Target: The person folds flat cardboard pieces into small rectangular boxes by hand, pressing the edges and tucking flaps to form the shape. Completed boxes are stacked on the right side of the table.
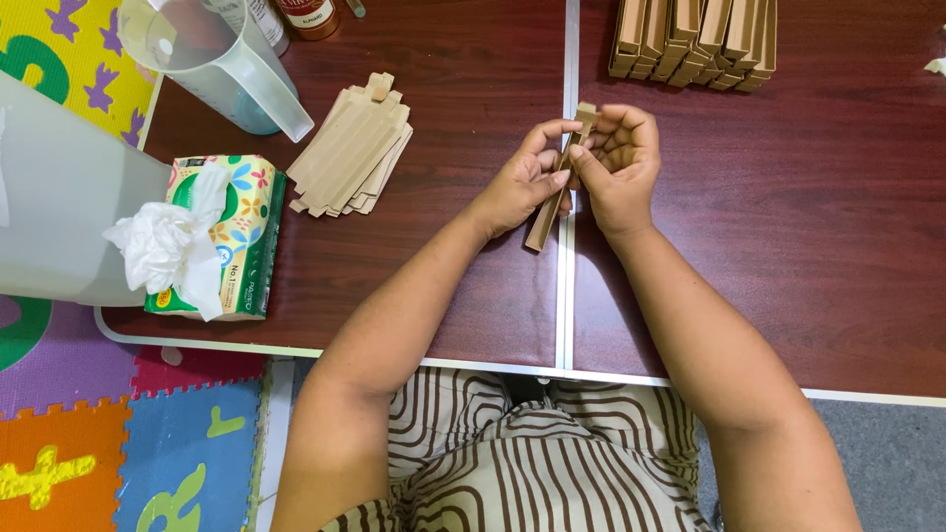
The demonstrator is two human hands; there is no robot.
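While a clear plastic jug (212, 59) stands at the far left edge of the dark wood-grain desk (749, 246), well away from the left hand (522, 182), a soft tissue pack (232, 236) with a flowered wrapper lies nearer the person, a crumpled white tissue poking out of its top. Between that pack and the left hand, a fanned pile of flat cardboard blanks (350, 148) rests on the desk, tan and tabbed at their ends. The left hand is closed on a long, narrow folded cardboard strip (550, 212), thumb and fingers pinching its upper part. This strip is plain kraft brown, creased lengthwise into a slim channel or sleeve, with a small tab at its top end; it tilts so its lower end points toward the person, just over the metal seam (566, 296) that runs down the desk. The right hand (619, 163) is closed on the same strip from the other side, fingers curled around the top, both hands touching. Beyond the right hand, at the far edge, sits a stack of folded cardboard sleeves (695, 39), the same brown.
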